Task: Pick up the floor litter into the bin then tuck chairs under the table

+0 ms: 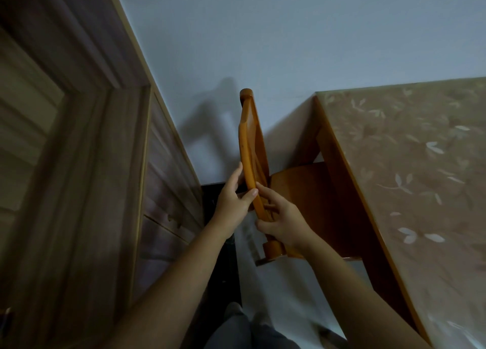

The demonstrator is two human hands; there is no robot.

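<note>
The wooden chair (251,138) is seen in the middle of the frame, with its back turned to the camera and its seat pointed to the right, toward the table (407,178). The far part of the seat is covered by the table edge; the near part is left outside.

The top rail of the chair back is held by both hands. It is gripped by the left hand (231,199) from the left side, with the thumb laid over the rail and the fingers curled behind it. Just below, the rail is clasped by the right hand (281,222), whose fingers are bent round it.

The table top is covered with a brownish sheet printed with pale leaves, and an orange wooden edge is shown under it. The table is placed against the pale blue-grey wall (263,33), by which the upper part of the frame is filled. A shadow of the chair is thrown on this wall.

The left side of the frame is taken by a brown panelled door (65,138). The floor (252,277) at the bottom centre is badly lit; it seems to be pale, with a dark strip along the door side. Grey trousers (236,330) are seen at the bottom edge.
</note>
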